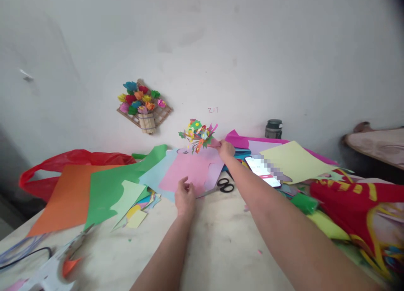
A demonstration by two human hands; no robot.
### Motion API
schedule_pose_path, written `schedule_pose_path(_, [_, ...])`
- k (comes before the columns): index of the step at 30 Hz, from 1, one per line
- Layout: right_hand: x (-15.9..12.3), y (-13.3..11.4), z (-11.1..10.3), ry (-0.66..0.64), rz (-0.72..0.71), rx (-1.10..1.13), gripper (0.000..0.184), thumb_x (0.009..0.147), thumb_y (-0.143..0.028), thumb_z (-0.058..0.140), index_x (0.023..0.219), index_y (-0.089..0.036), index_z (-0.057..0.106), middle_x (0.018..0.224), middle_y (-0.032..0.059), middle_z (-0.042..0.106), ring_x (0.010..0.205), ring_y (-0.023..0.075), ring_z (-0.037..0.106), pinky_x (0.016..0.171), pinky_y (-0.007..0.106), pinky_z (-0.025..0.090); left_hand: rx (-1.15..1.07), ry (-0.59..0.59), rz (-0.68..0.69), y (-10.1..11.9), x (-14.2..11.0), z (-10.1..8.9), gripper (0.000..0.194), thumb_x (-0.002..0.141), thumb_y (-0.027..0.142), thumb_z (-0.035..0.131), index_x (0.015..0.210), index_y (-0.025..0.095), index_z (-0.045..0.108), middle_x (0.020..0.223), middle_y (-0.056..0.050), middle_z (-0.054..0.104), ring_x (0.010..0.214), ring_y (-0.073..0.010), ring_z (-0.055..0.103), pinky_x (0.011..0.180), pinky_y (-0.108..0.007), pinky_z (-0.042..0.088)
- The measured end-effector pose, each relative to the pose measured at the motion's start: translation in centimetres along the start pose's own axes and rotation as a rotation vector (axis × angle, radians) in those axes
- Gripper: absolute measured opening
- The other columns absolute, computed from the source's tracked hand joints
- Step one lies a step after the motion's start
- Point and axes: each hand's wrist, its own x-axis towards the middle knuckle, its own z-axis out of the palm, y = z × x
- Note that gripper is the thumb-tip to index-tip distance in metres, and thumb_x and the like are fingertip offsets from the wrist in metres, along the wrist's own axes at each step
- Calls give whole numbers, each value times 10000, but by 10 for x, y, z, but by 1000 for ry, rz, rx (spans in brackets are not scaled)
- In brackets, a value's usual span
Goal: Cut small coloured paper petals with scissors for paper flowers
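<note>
My right hand [227,150] is closed around the pink base of a paper flower bouquet [198,134], holding it tilted to the left above the sheets. Small cut flowers and leaves in many colours fan out from its top. My left hand [185,195] is at the front edge of a pink paper sheet [186,172], fingers loosely bent and apart, with nothing visible in them. Beside it lie black-handled scissors [225,185], their blades pointing toward the left hand.
Orange [71,194] and green paper [107,194] cover the left side, near paper scraps [137,218]. A white glue gun [52,270] lies front left. A phone [263,172], yellow paper [296,162] and red bag [344,206] lie right. A flower decoration [147,122] leans on the wall.
</note>
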Motion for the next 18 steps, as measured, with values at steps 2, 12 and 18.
schedule_pose_path(2, [9, 3, 8, -6, 6, -9, 268, 817, -348, 541, 991, -182, 659, 942, 130, 671, 906, 242, 619, 705, 294, 436, -17, -17, 11, -1, -2, 1, 344, 688, 280, 582, 1021, 194, 593, 654, -16, 599, 566, -157, 567, 580, -292, 441])
schedule_pose_path(12, [39, 15, 40, -77, 29, -19, 296, 820, -233, 512, 1071, -149, 645, 1008, 156, 655, 945, 272, 604, 751, 344, 455, -134, 15, 212, 11, 14, 4, 445, 720, 256, 570, 1152, 194, 486, 1093, -101, 612, 1030, -188, 543, 865, -337, 399])
schedule_pose_path(18, [42, 25, 52, -157, 10, -15, 361, 818, -185, 508, 1162, -228, 607, 1036, 120, 657, 952, 246, 607, 769, 327, 448, -139, 28, 159, 3, 20, 7, 424, 713, 238, 579, 1127, 198, 496, 1099, -104, 610, 1025, -198, 545, 898, -374, 369])
